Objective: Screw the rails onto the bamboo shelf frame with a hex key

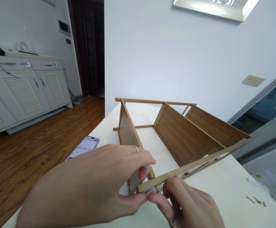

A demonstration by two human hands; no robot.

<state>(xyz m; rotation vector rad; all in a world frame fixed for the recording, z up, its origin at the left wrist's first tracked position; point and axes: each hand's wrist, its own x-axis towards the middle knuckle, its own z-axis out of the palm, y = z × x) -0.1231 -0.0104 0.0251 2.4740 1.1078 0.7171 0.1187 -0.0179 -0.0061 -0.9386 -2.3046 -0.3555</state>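
Observation:
A wooden shelf rack with brown panels [187, 133] and thin light-brown rails lies on its side on the white tabletop [228, 186]. My left hand [99, 180], wearing a ring, is closed around the near left corner of the rack, its thumb below the end of the near rail [199, 162]. Beside it, my right hand [192, 204] has thumb and curled fingers pinched at the underside of the same rail. Whatever small thing lies between those fingertips is hidden. Both thumb tips nearly meet under the rail's end.
A phone [90, 143] showing a running timer lies at the table's left edge. Several small screws [256, 200] are scattered on the right, near a clear plastic bag [259, 183]. The wall [138, 63] stands behind the rack; a white cabinet [26, 85] is at far left.

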